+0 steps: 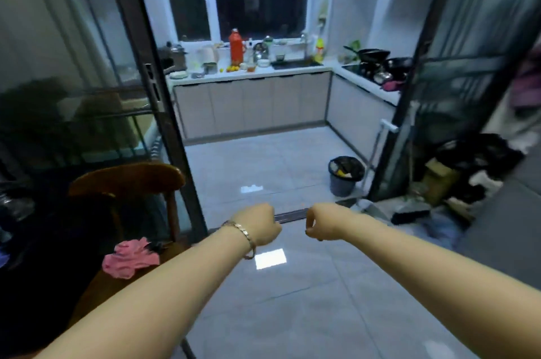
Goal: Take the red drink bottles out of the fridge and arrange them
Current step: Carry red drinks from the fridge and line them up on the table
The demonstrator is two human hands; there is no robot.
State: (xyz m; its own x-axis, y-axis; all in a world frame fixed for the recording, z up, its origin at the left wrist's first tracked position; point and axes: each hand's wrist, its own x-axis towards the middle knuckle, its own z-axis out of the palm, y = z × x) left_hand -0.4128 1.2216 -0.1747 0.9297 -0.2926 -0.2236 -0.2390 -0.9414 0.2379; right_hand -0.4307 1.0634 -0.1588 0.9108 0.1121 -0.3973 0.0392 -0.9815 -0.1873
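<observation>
We can read no text, label, brand, number or sign anywhere. The red bottle (237, 47) on the counter (263, 74) and the yellow bottle (319, 50) by the sink (295, 65) are too small and blurred for us to make out any print on them.
</observation>
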